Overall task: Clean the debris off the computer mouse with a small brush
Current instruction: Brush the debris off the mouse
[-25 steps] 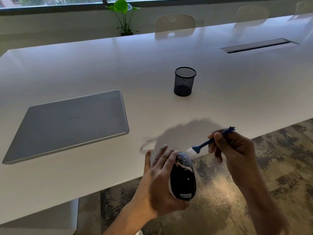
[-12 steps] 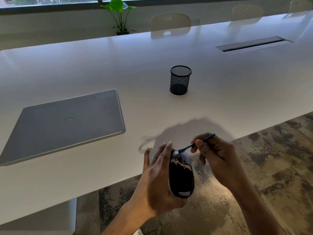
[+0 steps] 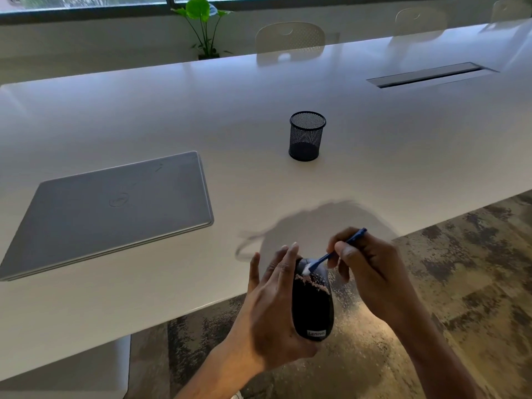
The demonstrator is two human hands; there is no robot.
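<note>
My left hand (image 3: 269, 309) holds a black computer mouse (image 3: 313, 308) upright over the table's front edge, fingers along its left side. A band of pale pinkish debris (image 3: 312, 282) lies across the upper part of the mouse. My right hand (image 3: 365, 266) pinches a small blue-handled brush (image 3: 334, 252) between thumb and fingers. The brush's white bristles touch the top of the mouse just above the debris. The mouse's underside is hidden by my palm.
A closed grey laptop (image 3: 112, 208) lies on the white table (image 3: 403, 145) at the left. A black mesh pen cup (image 3: 306, 136) stands mid-table. A cable slot (image 3: 429, 74) sits far right. Chairs and a potted plant (image 3: 205, 27) stand behind. Patterned carpet lies below.
My right hand has moved left toward the mouse, bringing the brush from beside the mouse onto its top end. My left hand has kept its hold on the mouse.
</note>
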